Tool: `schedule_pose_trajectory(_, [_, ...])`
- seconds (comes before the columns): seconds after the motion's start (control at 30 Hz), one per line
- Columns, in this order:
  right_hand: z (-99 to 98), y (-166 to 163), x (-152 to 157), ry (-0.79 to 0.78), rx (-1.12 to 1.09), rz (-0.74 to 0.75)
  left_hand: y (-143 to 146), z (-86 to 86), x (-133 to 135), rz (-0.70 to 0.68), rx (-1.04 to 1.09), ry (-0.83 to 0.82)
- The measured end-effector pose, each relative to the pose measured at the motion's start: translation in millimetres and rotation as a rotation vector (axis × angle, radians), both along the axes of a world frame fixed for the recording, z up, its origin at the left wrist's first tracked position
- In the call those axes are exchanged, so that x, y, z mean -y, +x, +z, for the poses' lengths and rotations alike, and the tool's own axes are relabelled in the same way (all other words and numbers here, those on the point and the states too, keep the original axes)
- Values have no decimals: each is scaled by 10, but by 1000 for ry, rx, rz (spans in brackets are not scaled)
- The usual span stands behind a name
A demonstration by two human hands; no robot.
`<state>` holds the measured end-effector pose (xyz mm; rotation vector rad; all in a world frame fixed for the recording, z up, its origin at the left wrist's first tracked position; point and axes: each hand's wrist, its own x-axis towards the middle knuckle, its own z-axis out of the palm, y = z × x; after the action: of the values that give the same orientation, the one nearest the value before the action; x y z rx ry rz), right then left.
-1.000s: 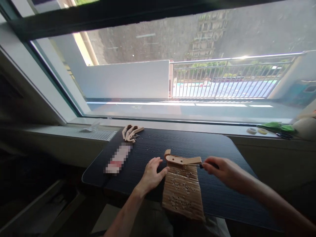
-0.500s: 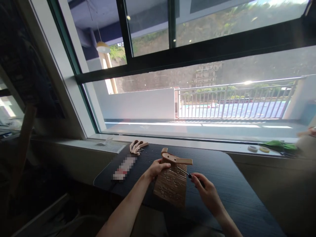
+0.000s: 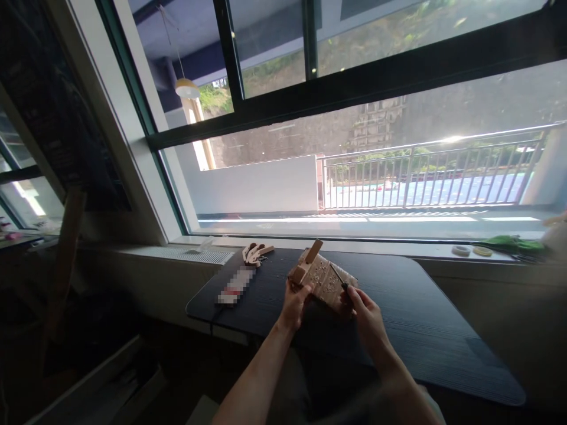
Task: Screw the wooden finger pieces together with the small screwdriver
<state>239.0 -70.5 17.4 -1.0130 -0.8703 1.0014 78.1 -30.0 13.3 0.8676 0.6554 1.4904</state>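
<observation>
My left hand (image 3: 293,305) is closed on a curved wooden piece (image 3: 306,261) and on the left edge of a sheet of corrugated cardboard (image 3: 326,277) scattered with small metal bits. Both are lifted and tilted above the dark table (image 3: 398,319). My right hand (image 3: 364,313) grips a thin dark-handled tool (image 3: 340,280) at the cardboard's right side. The tool's tip lies against the cardboard.
A small pile of curved wooden pieces (image 3: 256,252) and a blurred pink-white packet (image 3: 234,285) lie on the table's far left. On the window sill at the right are two tape rolls (image 3: 470,251) and a green object (image 3: 509,243). A large window fills the background.
The cardboard and wooden piece have been lifted off the table and tilted up. Both hands have closed in on them. The view has tipped upward.
</observation>
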Motion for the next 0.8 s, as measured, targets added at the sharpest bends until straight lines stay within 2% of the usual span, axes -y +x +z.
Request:
schedule_pose_trajectory(0.1, [16,12,-51,28,60,-40,-302,161,103,-208,-70,71])
schedule_pose_trajectory(0.2, [22,33,-145,88,185,-42,-592,338,78,-420,-90,-22])
schedule_pose_trajectory(0.3, [95,26,-276,123,312,-9,-694,423,-26,-493,-144,-59])
schedule_pose_trajectory(0.43, [311,23,-296,149,528,2,-558,283,-107,-349,-172,-5])
schedule_pose_trajectory(0.57, [469,-11,39,141,813,-115,-382,38,-44,-151,-134,32])
schedule_pose_trajectory(0.63, [478,-70,266,145,976,-80,-340,-32,9,-100,-136,61])
schedule_pose_trajectory(0.7, [449,-147,453,186,1113,-96,-326,-61,50,-105,-167,105])
schedule_pose_trajectory(0.8, [378,-242,602,252,1297,-116,-322,-80,71,-118,-206,160])
